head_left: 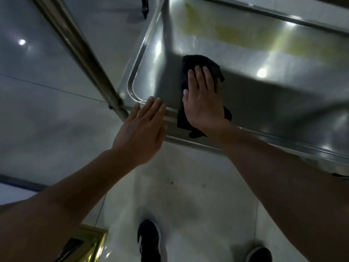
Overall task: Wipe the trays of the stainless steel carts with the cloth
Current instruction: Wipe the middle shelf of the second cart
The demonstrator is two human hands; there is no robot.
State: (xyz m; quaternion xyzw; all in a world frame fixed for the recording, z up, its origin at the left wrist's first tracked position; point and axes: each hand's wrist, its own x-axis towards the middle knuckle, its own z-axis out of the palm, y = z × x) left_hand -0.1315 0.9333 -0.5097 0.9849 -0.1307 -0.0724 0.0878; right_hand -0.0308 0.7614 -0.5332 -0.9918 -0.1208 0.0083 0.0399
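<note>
**Right hand presses cloth on tray, left hand steadies rim**

Right hand (203,100) lies flat, fingers spread and extended, palm down on the cloth (200,63). No pinch or fist: the cloth is pinned under the palm, not gripped. Left hand (140,129) is open too, fingers straight and together, fingertips resting on the tray's near rim (170,118) close to the corner; it holds nothing, looks like bracing.

Cloth: dark, soft, limp, bunched under the hand. One end pokes out past the fingertips, the other hangs over the near rim. Likely light and slides easily on metal, so it is best worked by flat downward pressure; a loose end could drag or fold under.

Tray (264,87): stainless, rigid, shiny, raised rounded lip, probably slick. Cloth sits in the near-left part of it. Yellowish smears (222,33) show toward the far side, well apart from the cloth, so that area seems not yet wiped.

Cart post (79,53) rises at the tray's left corner, just beside the left hand. Cart may roll under push, hence the steadying hand. Tiled floor (185,186) below, with shoes (149,241) at bottom of view.
</note>
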